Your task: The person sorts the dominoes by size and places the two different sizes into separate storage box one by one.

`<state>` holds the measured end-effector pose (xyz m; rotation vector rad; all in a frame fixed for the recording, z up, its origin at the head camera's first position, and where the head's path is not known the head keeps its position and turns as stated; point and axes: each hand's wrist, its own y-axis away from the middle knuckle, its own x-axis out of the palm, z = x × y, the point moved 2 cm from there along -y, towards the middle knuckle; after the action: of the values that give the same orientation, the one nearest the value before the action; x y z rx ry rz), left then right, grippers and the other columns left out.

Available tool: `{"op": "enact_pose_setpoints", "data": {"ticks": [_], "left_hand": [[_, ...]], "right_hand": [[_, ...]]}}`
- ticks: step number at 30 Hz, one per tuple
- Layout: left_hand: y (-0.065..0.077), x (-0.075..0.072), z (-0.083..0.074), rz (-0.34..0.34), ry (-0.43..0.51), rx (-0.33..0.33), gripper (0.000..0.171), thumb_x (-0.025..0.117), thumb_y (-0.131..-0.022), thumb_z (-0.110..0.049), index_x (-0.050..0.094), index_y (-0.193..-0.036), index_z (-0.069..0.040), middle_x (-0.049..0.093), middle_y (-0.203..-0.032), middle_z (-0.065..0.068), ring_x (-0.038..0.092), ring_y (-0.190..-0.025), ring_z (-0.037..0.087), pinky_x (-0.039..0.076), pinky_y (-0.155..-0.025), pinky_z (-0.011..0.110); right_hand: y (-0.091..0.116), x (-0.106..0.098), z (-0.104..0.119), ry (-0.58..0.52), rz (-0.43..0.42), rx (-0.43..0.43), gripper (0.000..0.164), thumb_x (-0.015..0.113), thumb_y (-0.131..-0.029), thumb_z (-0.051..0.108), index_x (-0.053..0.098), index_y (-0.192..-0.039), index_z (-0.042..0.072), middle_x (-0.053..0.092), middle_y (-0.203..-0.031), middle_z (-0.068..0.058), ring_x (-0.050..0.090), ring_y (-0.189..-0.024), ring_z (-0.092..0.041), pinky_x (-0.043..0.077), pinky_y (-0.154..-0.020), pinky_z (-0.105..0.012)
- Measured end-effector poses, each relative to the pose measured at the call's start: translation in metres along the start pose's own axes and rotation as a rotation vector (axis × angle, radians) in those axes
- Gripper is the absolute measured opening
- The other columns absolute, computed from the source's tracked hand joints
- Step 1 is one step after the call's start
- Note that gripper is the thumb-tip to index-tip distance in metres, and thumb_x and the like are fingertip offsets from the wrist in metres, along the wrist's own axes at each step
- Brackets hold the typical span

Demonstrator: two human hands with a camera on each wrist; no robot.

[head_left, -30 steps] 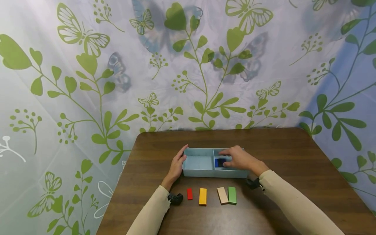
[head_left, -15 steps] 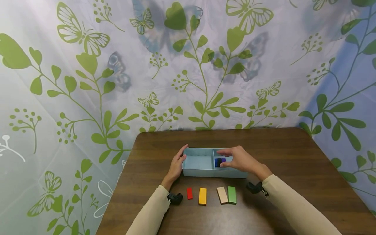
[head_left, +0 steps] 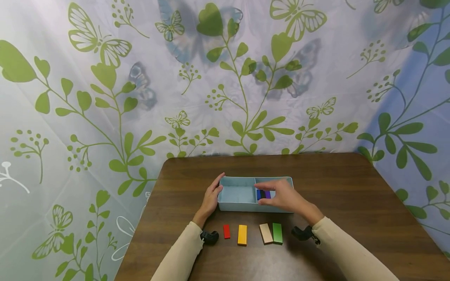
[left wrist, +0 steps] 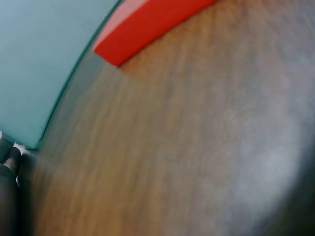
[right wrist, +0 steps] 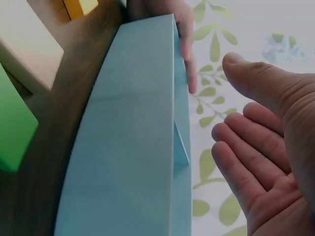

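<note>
A light blue two-compartment box (head_left: 242, 207) sits on the table. My left hand (head_left: 209, 200) rests against its left end, fingers extended along the outer wall and thumb at the rim. Over the right compartment is my right hand (head_left: 287, 197), holding nothing; the right wrist view shows its thumb (right wrist: 251, 73) apart from the loosely bent fingers (right wrist: 241, 167). Below this hand, beside the divider, lie a blue block (head_left: 258, 195), a black block (head_left: 263, 194) and a purple block (head_left: 268, 194), partly hidden by the hand. The left compartment holds no blocks.
In front of the box lie a red block (head_left: 226, 231), a yellow block (head_left: 242, 235), a beige block (head_left: 266, 233) and a green block (head_left: 277, 233). The beige and green ones are close together. A patterned curtain (head_left: 242, 78) hangs behind the table (head_left: 327, 171).
My right hand has shifted left over the right compartment, baring the box's far right corner. More of the purple block shows beside the black one. My left hand stays in place.
</note>
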<state>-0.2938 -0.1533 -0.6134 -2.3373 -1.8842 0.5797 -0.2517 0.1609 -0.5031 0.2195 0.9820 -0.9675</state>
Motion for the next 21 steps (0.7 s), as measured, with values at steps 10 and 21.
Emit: {"op": "enact_pose_setpoints", "data": {"ticks": [10, 21], "left_hand": [[-0.006, -0.003, 0.032, -0.006, 0.001, 0.012, 0.052, 0.043, -0.118, -0.027, 0.045, -0.169, -0.023, 0.046, -0.172, 0.017, 0.039, -0.163, 0.025, 0.033, -0.132, 0.044], [-0.007, -0.005, 0.035, -0.005, -0.002, 0.067, 0.052, 0.044, -0.117, -0.027, 0.045, -0.169, -0.019, 0.047, -0.172, 0.013, 0.039, -0.163, 0.025, 0.036, -0.130, 0.040]], "right_hand": [[0.006, 0.017, 0.014, -0.101, -0.012, -0.064, 0.054, 0.089, -0.094, 0.033, 0.075, -0.142, 0.014, 0.079, -0.135, -0.006, 0.079, -0.116, -0.027, 0.065, -0.096, -0.047], [0.010, 0.041, 0.027, -0.174, -0.008, -0.132, 0.053, 0.089, -0.094, 0.032, 0.075, -0.141, 0.013, 0.080, -0.133, -0.005, 0.080, -0.113, -0.031, 0.065, -0.094, -0.052]]}}
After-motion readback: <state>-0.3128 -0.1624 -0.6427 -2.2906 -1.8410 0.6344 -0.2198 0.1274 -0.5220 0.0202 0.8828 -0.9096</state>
